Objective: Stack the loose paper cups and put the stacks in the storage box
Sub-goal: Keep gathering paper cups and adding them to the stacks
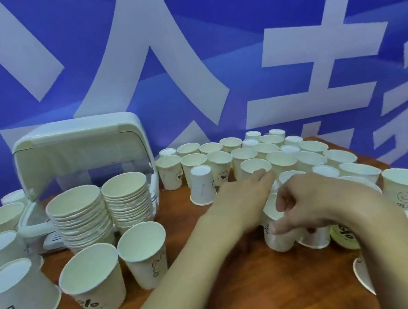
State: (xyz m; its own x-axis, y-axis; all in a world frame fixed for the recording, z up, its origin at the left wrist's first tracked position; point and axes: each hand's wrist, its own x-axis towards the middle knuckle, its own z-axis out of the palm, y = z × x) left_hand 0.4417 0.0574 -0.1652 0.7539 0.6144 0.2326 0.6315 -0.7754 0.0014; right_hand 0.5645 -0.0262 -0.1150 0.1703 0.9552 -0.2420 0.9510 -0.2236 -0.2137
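Note:
Many loose white paper cups (309, 159) stand on the wooden table (212, 269), some upright, some upside down. The white storage box (31, 224) at the left has its lid (80, 136) raised, and two tall cup stacks (82, 215) lean out of it. My left hand (240, 191) stretches to an upright cup (253, 165) at the middle, a fingertip hooked over its near rim. My right hand (314, 202) pinches the rim of a nearer paper cup (277, 235), thumb on its outer wall. Cups behind my hands are partly hidden.
Two upright cups (143, 254) and an upside-down one (20, 300) sit at the front left near the box. More cups (407, 188) crowd the right edge. A blue banner (210, 50) with white characters hangs right behind the table.

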